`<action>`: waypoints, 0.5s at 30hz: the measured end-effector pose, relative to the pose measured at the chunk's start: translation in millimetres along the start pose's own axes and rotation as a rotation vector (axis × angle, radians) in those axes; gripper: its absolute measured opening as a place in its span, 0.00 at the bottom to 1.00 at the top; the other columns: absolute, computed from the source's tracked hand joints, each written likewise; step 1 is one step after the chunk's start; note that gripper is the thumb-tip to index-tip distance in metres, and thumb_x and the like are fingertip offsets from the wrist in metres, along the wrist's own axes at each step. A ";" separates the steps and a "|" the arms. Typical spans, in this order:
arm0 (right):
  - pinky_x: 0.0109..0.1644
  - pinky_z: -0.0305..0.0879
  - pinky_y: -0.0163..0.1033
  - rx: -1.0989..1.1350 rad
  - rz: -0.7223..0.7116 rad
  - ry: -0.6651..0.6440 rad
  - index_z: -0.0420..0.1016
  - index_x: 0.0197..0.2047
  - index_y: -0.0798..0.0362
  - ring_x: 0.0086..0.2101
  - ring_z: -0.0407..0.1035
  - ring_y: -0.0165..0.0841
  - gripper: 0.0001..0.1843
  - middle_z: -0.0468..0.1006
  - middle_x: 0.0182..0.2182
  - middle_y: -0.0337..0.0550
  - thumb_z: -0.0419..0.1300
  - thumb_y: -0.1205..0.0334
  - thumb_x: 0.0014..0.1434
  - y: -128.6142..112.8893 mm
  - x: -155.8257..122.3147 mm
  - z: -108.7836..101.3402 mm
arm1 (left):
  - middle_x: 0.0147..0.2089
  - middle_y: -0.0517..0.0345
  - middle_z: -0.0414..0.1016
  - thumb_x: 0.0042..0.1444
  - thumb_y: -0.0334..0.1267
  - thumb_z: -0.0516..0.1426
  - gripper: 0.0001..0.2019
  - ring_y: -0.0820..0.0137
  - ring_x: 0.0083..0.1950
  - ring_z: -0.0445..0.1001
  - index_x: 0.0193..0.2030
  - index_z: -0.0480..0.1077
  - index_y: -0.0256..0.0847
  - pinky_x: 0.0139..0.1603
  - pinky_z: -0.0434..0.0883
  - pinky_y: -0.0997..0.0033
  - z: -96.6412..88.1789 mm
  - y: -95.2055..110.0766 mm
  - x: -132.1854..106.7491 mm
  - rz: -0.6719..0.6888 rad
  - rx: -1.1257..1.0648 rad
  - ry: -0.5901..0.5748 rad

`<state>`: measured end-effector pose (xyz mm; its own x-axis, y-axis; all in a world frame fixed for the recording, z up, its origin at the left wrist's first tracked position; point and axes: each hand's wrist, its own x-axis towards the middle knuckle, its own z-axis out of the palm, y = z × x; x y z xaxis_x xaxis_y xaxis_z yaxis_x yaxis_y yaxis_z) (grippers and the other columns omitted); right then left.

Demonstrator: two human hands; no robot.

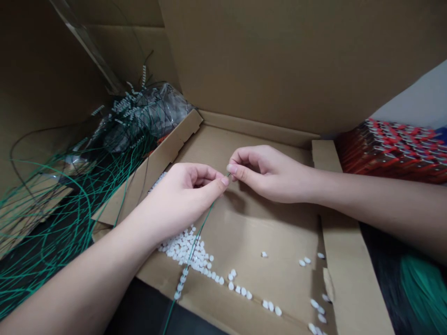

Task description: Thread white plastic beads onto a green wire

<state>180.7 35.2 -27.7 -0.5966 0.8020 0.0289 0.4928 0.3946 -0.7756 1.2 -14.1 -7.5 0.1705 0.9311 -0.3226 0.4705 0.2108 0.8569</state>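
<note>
Left hand and right hand are pinching green wire — fingertips almost meeting — above white beads in a cardboard tray

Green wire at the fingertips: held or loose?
Held: the green wire rises to the thumb and forefinger of the left hand, and its end is pinched between those of the right hand.

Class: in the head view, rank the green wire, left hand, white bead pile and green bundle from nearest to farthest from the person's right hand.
From the right hand:
1. Green wire, at its fingertips, centre.
2. Left hand, just to its left.
3. White bead pile, lower left.
4. Green bundle, far lower right, beyond the cardboard flap.
</note>
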 end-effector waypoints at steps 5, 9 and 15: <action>0.27 0.54 0.32 0.039 -0.028 0.030 0.71 0.34 0.58 0.24 0.58 0.24 0.11 0.69 0.23 0.37 0.55 0.58 0.61 1.2 -0.4 1.4 | 0.19 0.66 0.63 0.53 0.42 0.59 0.09 0.80 0.17 0.52 0.31 0.72 0.38 0.17 0.47 0.78 -0.3 2.6 -0.5 -0.023 0.009 -0.013; 0.27 0.54 0.33 0.031 -0.029 0.051 0.72 0.34 0.58 0.24 0.59 0.24 0.11 0.71 0.24 0.38 0.55 0.58 0.61 1.4 -0.2 0.8 | 0.17 0.67 0.60 0.54 0.41 0.59 0.08 0.80 0.16 0.50 0.29 0.71 0.39 0.17 0.46 0.78 -0.7 3.8 -0.3 -0.048 0.020 -0.040; 0.27 0.54 0.32 0.090 -0.001 0.036 0.72 0.32 0.58 0.23 0.59 0.23 0.09 0.71 0.23 0.37 0.57 0.60 0.59 2.7 1.2 1.0 | 0.16 0.65 0.60 0.56 0.44 0.58 0.12 0.81 0.16 0.49 0.28 0.72 0.37 0.16 0.45 0.79 -2.1 3.5 1.2 -0.065 0.033 -0.030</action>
<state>180.6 36.8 -30.4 -0.5731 0.8179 0.0508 0.4323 0.3544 -0.8292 1.2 -11.6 -4.0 0.1639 0.9062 -0.3897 0.5099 0.2604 0.8199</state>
